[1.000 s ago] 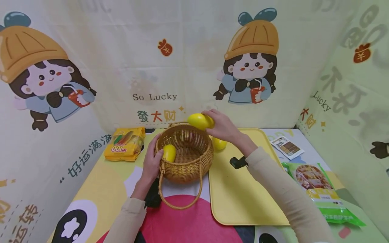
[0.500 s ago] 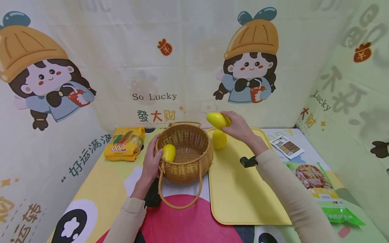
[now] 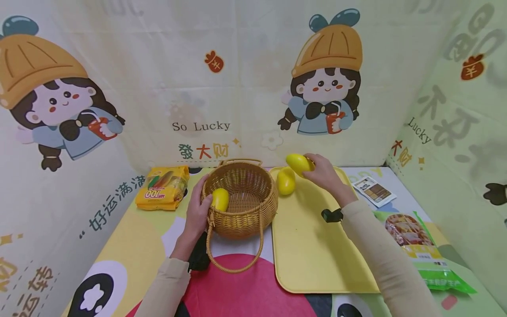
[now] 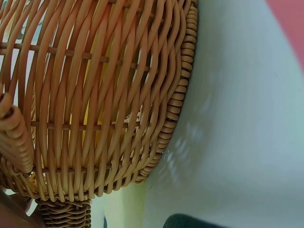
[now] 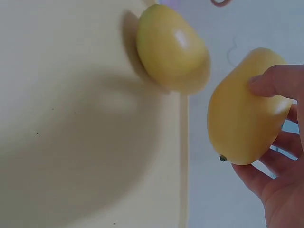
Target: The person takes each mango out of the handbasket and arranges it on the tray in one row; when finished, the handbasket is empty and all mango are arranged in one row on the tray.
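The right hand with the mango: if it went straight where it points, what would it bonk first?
The right hand would probably meet the printed wall sheet behind the tray, its held mango touching first. It might pass above the tray mango, though depth is unclear.

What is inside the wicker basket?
One yellow mango shows inside the basket, on the side the left hand holds. Bare wicker shows beside it. The basket's front covers the nearest part inside, so anything there cannot be seen.
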`<state>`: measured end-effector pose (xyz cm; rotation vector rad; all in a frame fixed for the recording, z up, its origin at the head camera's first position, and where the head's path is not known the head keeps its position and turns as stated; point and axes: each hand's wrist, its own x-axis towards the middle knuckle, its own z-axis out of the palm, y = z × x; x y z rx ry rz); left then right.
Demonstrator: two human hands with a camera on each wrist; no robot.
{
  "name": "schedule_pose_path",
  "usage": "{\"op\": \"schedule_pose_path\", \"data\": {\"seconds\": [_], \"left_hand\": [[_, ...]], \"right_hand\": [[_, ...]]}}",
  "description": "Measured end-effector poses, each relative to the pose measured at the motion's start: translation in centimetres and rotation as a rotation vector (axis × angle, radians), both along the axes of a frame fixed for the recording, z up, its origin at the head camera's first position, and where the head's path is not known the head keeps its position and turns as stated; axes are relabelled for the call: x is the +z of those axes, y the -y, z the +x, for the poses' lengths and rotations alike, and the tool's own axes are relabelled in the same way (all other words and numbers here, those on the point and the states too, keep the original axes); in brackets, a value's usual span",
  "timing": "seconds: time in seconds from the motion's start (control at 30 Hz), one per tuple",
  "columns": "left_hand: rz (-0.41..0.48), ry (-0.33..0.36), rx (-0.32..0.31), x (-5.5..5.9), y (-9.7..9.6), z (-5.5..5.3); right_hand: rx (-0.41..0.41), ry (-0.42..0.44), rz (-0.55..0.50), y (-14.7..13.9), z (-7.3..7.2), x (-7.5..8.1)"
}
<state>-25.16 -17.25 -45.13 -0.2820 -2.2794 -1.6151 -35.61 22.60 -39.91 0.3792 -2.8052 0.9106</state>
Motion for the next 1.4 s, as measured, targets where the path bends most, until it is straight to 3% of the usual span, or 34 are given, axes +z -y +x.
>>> {"op": "schedule_pose_path", "data": {"seconds": [0.17,0.6,0.67,0.77,0.9,1.17,1.4], "left_hand": [[-0.001,-0.022,-0.003,0.1,-0.1,0.1],[0.003,0.004,-0.017,0.3,-0.1,0.0],[0.004,0.01,-0.024,0.6,-0.1,0.1],[-0.005,0.016,-0.029,2.0,-0.4,1.0],[-0.026,0.019,-0.028,3.7,-0.9,2.3],[-0.016,0.041,-0.031,3.7,-0.8,2.5],[-0.02,0.035,-0.032,3.7,-0.7,2.4]], "right_hand": [[-0.046,0.041,-0.023,-0.6,0.1,-1.2],[-0.168,0.162,-0.048,-1.1,0.9,-3.9],[-0.192,0.192,-0.074,-1.2,1.0,-4.0],[-0.218,0.232,-0.114,-1.2,1.1,-4.1],[-0.216,0.273,-0.155,-1.3,1.0,-4.4],[-0.203,0.303,-0.184,-0.4,1.1,-4.7],[-0.199,0.287,-0.136,0.1,1.1,-4.4]]}}
